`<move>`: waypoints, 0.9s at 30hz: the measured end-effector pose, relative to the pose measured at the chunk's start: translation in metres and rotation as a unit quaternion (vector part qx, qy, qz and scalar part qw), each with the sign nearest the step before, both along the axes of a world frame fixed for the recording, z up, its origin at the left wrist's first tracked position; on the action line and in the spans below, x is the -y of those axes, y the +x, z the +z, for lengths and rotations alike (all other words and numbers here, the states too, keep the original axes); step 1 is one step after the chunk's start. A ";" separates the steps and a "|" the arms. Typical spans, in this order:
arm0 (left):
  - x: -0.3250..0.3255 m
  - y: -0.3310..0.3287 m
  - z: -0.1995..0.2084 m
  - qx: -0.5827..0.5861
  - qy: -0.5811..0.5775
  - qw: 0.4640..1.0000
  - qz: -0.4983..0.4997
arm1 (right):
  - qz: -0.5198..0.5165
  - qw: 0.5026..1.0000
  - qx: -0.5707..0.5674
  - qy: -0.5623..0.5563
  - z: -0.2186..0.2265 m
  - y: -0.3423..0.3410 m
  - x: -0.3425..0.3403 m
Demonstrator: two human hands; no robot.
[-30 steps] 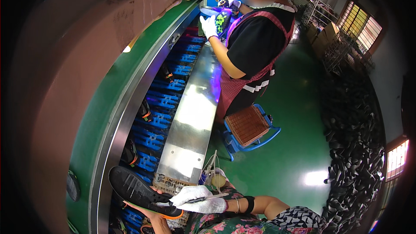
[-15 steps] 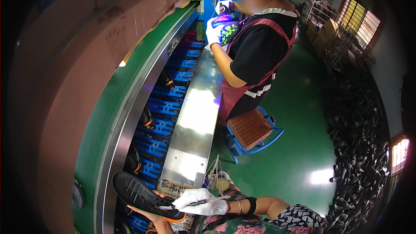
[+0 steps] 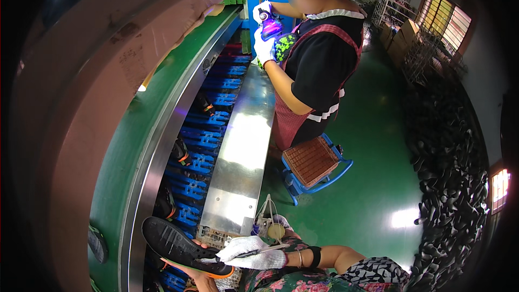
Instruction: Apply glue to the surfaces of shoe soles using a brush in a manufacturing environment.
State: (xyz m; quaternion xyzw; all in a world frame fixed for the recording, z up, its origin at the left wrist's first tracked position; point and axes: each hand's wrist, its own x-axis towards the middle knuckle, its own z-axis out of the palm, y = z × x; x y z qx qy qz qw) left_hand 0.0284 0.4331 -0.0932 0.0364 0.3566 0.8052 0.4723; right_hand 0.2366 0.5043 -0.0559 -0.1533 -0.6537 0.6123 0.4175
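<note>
A black shoe sole (image 3: 172,242) with an orange edge at one end lies tilted in my bare left hand (image 3: 201,281), its hollow inner side facing up. The fingers of that hand wrap round its edge from below. My right hand (image 3: 251,254), in a white knitted glove, is closed on a thin brush (image 3: 271,248). The brush's pale handle sticks out toward my wrist, and its tip meets the sole near the orange end. A small pot (image 3: 275,231) stands just beyond my right hand.
Blue racks (image 3: 201,163) carrying dark shoes run along a metal ledge (image 3: 240,154). Left of them is a green belt (image 3: 116,194) with another sole (image 3: 98,244). A co-worker (image 3: 324,70) holds a shoe under a lamp. A blue stool (image 3: 311,162) and piled black pieces (image 3: 448,184) stand right.
The co-worker's hands have tilted the shoe under the lamp. The shoes on the racks and the sole on the green belt have shifted slightly. My hands keep nearly the same pose.
</note>
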 end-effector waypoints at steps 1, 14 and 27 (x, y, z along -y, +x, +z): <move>0.001 0.000 -0.002 -0.001 -0.001 1.000 0.000 | 0.006 1.000 -0.009 -0.013 -0.001 0.001 0.001; -0.004 0.017 0.021 -0.046 0.045 0.997 -0.032 | -0.004 1.000 -0.014 -0.014 0.008 0.007 -0.001; 0.000 0.010 0.019 -0.022 0.068 0.995 -0.068 | 0.019 0.998 -0.051 -0.039 0.009 0.010 -0.004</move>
